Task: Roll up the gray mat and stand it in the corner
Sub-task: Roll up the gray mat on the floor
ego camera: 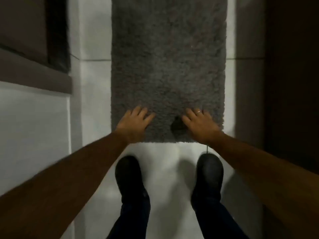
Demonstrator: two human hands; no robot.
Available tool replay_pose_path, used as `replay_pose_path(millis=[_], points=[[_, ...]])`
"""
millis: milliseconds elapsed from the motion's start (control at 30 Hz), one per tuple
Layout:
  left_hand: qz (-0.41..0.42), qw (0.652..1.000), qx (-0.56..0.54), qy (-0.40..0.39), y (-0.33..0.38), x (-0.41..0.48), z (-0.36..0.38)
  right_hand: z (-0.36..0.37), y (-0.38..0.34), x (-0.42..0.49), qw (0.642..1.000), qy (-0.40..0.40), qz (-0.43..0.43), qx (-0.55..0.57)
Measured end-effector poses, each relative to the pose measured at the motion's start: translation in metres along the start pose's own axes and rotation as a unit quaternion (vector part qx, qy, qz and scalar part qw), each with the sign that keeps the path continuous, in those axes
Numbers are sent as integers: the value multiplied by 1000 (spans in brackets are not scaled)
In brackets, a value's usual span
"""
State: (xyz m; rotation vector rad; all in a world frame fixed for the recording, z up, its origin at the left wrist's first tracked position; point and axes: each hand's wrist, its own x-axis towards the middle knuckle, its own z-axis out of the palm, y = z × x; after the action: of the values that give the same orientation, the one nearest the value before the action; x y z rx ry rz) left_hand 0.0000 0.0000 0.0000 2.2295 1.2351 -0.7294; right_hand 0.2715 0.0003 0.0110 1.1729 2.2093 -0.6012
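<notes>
The gray mat lies flat on the white floor. It is long and fuzzy, and it runs straight away from the person to the top of the view. No part of it is rolled. Its near edge sits just in front of two black shoes.

The left hand lies open on the near left corner of the mat, with the fingers spread out. The right hand lies open on the near right side, flat on the fuzz too. It has a ring on one finger. A small dark spot shows on the mat between the hands.

A dark cabinet stands on the left. A dark wall runs along the right.
</notes>
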Motion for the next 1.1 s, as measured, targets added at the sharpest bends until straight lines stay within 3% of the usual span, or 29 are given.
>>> replay_pose_path(millis=[233,433,600,733,833,933,1033,1100], points=[[-16,992,121,-15,13,42,121,121,-8,36,997,-25,36,-69],[-58,988,140,26,27,45,133,139,-14,38,993,11,44,-110],[-52,995,85,-3,18,55,112,135,-11,27,995,28,16,-92],[-92,992,-36,75,3,64,77,109,4,28,999,-1,8,-49],[-159,976,-125,87,-17,76,48,80,24,41,992,91,78,48],[-171,971,-56,159,-32,81,31,55,46,58,978,166,125,27],[-149,958,1,247,-34,87,28,44,47,70,983,128,127,-25],[-127,959,-16,254,-32,91,32,48,41,74,987,106,113,-35]])
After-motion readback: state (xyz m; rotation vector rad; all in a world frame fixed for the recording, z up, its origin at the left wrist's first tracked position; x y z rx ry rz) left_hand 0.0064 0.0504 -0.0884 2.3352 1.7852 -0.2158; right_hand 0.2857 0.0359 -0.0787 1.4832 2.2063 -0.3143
